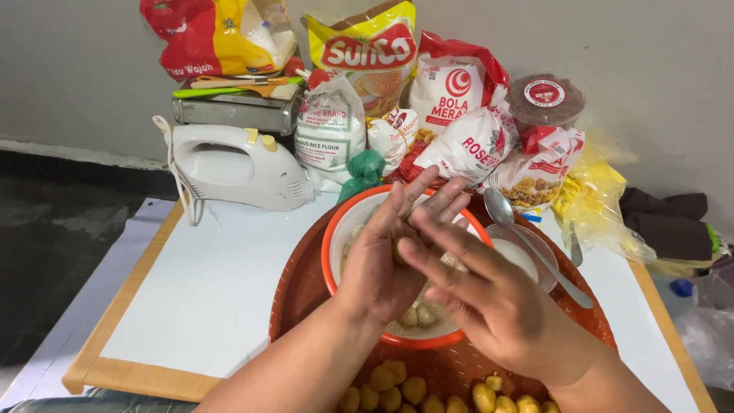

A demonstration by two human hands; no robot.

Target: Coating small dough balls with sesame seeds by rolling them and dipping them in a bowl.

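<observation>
Nearest the camera, small round golden dough balls lie on the woven brown round tray. Above them the left hand and right hand press palm to palm, fingers spread, over the orange-rimmed white bowl; what lies between them is hidden. A white electric hand mixer rests left on the white surface, a metal spoon right.

Bowl sits on round tray, tray on board. Both hands, left hand and right hand, pressed together above bowl. Dough balls on tray's near edge. Small dish right of bowl, spoon across it. Hand mixer behind-left; flour bags behind bowl along wall.
</observation>
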